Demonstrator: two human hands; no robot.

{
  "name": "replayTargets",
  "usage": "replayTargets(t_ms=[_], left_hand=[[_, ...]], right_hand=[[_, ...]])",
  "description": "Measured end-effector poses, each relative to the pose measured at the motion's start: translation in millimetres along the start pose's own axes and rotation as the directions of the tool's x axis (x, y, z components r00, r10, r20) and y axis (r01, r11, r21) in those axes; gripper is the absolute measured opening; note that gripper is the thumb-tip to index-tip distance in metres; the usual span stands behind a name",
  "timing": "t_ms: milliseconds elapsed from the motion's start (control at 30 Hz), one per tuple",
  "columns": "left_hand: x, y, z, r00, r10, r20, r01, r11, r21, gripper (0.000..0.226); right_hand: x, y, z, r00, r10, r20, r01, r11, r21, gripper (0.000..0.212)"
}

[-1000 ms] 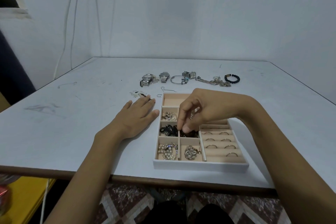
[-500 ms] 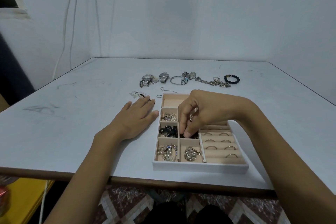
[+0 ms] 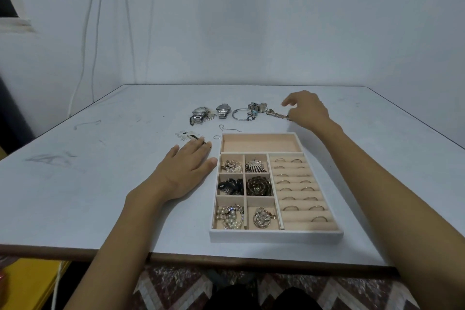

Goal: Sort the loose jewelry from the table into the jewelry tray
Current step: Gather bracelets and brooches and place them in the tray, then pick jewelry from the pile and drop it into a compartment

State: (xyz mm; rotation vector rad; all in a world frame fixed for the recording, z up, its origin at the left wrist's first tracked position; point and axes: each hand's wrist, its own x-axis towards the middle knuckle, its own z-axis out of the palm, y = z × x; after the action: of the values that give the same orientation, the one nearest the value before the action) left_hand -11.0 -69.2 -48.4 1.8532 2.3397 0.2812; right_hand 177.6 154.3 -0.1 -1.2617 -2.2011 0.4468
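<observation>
The jewelry tray (image 3: 276, 233) lies near the table's front edge, with six small compartments of brooches and earrings, a ring section (image 3: 299, 189) and an empty long compartment (image 3: 259, 142) at the back. My left hand (image 3: 186, 168) rests flat on the table beside the tray's left wall, fingers apart. My right hand (image 3: 305, 111) hovers behind the tray over the chain bracelet (image 3: 276, 114), fingers spread, holding nothing. Loose pieces lie in a row beyond: two watches (image 3: 200, 114) (image 3: 223, 110), a bangle (image 3: 241, 114) and a square watch (image 3: 260, 107).
A small white earring card (image 3: 187, 135) and a thin wire hook (image 3: 227, 129) lie just behind my left hand. The table's front edge runs close under the tray. Cables hang down the wall at the back left.
My right hand has left the tray's middle compartment, where it set down a dark piece, and has reached back to the chain bracelet. My left hand has not moved.
</observation>
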Motion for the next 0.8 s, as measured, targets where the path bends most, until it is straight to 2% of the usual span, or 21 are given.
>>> replayTargets(t_ms=[67, 133, 200, 367, 467, 633, 800], left_hand=[[0.4, -0.4, 0.4, 1.0, -0.002, 0.005, 0.002, 1.0, 0.003, 0.056], [0.6, -1.1, 0.7, 1.0, -0.004, 0.007, 0.004, 1.0, 0.004, 0.056], [0.7, -1.1, 1.4, 1.0, -0.003, 0.009, 0.003, 1.0, 0.004, 0.056], [1.1, -2.0, 1.8, 1.0, -0.004, 0.009, 0.004, 1.0, 0.013, 0.056], [1.6, -2.2, 2.3, 1.0, -0.003, 0.007, 0.003, 1.0, 0.014, 0.056], [2.3, -2.6, 1.9, 1.0, -0.003, 0.025, 0.002, 1.0, 0.026, 0.066], [1.8, -1.7, 2.1, 1.0, -0.004, 0.025, 0.003, 0.999, 0.036, 0.061]], right_hand=[[12.1, 17.8, 1.1, 0.992, 0.096, -0.077, -0.101, 0.993, -0.057, 0.043], [20.1, 31.5, 0.3, 0.987, 0.121, -0.105, -0.132, 0.986, -0.106, 0.047], [24.9, 39.7, -0.3, 0.989, 0.106, -0.1, -0.119, 0.983, -0.14, 0.05], [34.0, 47.9, 6.9, 0.998, 0.048, -0.039, -0.056, 0.967, -0.25, 0.043], [38.4, 55.1, 12.0, 0.997, 0.037, -0.065, -0.055, 0.955, -0.292, 0.039], [42.0, 61.1, 17.3, 0.985, -0.002, -0.175, -0.049, 0.956, -0.289, 0.032], [43.8, 59.7, 17.6, 0.991, -0.015, -0.132, -0.022, 0.961, -0.274, 0.026]])
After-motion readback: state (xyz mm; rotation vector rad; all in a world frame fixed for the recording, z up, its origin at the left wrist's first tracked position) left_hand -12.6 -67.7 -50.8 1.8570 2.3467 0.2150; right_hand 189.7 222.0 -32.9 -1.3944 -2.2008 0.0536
